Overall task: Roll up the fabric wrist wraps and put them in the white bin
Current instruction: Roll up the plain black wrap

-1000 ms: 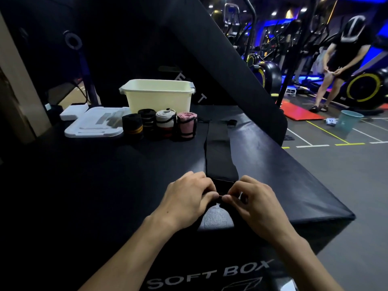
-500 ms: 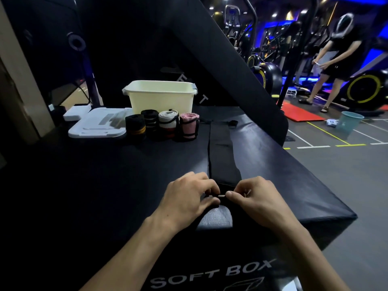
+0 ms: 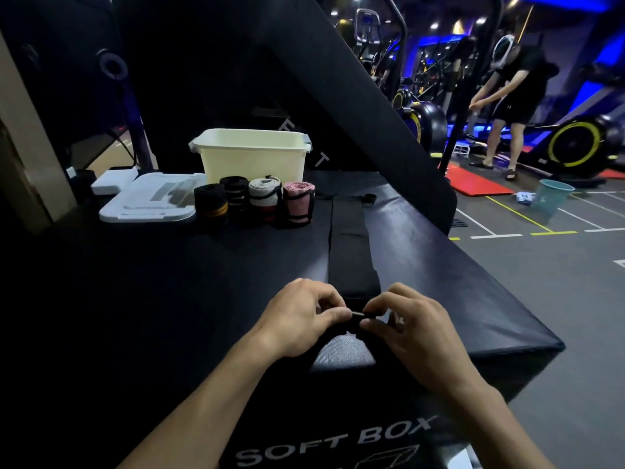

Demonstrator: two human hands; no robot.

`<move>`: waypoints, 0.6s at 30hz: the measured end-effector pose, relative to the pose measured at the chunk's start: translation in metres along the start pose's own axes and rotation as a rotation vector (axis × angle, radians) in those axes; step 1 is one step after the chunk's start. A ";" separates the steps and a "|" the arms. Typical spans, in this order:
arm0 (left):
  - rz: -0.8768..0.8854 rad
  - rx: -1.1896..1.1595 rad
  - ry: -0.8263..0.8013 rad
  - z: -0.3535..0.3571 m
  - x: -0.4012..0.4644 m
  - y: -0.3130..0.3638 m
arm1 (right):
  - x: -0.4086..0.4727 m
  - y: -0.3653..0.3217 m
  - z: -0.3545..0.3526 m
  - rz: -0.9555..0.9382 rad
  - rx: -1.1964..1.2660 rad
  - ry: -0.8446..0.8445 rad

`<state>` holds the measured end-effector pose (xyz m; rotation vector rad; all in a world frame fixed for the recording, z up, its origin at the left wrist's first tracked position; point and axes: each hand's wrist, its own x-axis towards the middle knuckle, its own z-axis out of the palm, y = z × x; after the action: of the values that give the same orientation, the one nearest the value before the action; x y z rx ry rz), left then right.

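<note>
1 head cam, looking fwd & down, close over the soft box [image 3: 422, 252].

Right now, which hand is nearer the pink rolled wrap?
Left. The left hand sits nearest the pink rolled wrap, almost straight in front of it; the right hand is farther off to the right. Both pinch the black strap.

The left hand [image 3: 297, 316] and right hand [image 3: 411, 321] crept slightly forward along the black wrap [image 3: 351, 252]. The person [image 3: 514, 96] behind bent lower.
</note>
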<state>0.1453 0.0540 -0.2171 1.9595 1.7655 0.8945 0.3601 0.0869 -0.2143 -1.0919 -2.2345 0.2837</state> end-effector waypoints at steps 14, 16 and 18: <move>0.215 0.273 0.135 -0.004 -0.006 0.002 | 0.018 0.008 0.009 -0.014 -0.054 0.015; 0.254 0.302 0.152 -0.003 -0.004 0.001 | 0.019 0.008 0.011 0.008 -0.050 0.013; 0.295 0.328 0.166 -0.001 -0.003 0.002 | 0.019 0.008 0.013 0.008 -0.046 0.011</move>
<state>0.1460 0.0506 -0.2157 2.4702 1.8391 0.9295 0.3488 0.1074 -0.2193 -1.1244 -2.2371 0.2305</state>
